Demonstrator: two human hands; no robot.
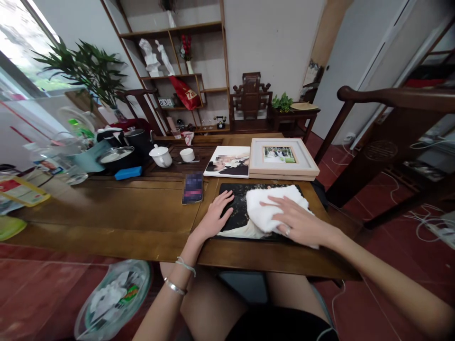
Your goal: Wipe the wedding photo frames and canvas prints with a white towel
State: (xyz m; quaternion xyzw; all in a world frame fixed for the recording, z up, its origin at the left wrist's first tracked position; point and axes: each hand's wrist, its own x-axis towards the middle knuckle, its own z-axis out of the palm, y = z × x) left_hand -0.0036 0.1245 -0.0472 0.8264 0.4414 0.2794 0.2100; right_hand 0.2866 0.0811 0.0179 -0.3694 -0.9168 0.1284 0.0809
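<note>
A dark photo panel (pixel 237 208) lies flat at the near edge of the wooden table (pixel 142 208). My left hand (pixel 216 215) rests open on its left side, fingers spread flat. My right hand (pixel 296 222) lies flat, palm down, on a white folded cloth (pixel 272 203) that covers the panel's right half. A ring shows on one finger.
Behind the panel lie a phone (pixel 193 187), an unframed photo print (pixel 227 161) and a stack of light wooden picture frames (pixel 282 158). Teapot, cups and kettles stand at the back left. A lined bin (pixel 113 298) sits on the floor left. A dark wooden chair (pixel 391 137) stands right.
</note>
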